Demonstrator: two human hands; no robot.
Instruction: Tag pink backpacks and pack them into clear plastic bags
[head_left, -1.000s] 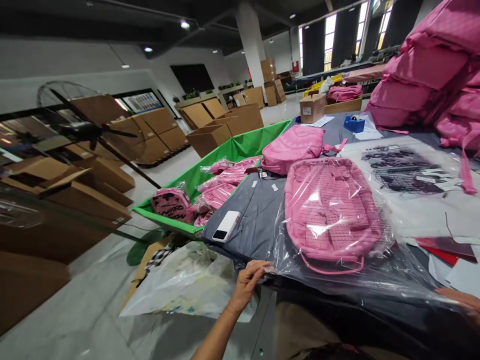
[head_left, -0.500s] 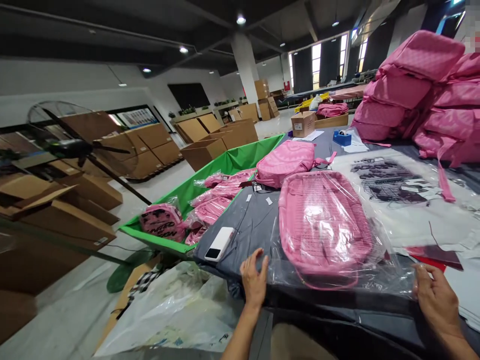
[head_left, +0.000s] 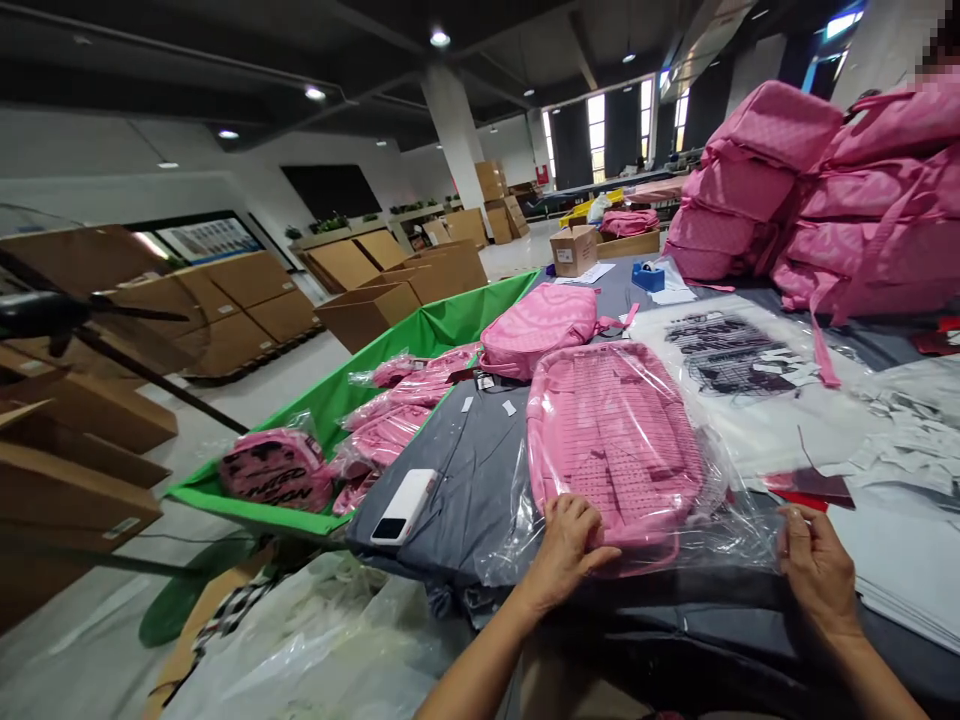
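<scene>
Left hand (head_left: 570,548) — fingers curled, gathering the near edge of the clear plastic bag (head_left: 739,530) around a pink backpack (head_left: 615,440), flat on the grey-covered table (head_left: 450,480); right hand (head_left: 817,572) — forearm angled in, thumb and fingers pinching the bag's right edge

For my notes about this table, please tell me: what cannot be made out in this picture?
Head view, the only view:
- Backpack, lower edge: hidden by the left hand.
- Backpack's surface detail: blurred by glare on the plastic bag.
- Bag's edge: partly hidden by the right hand.
- Pink stack: cut off by the right edge.
</scene>
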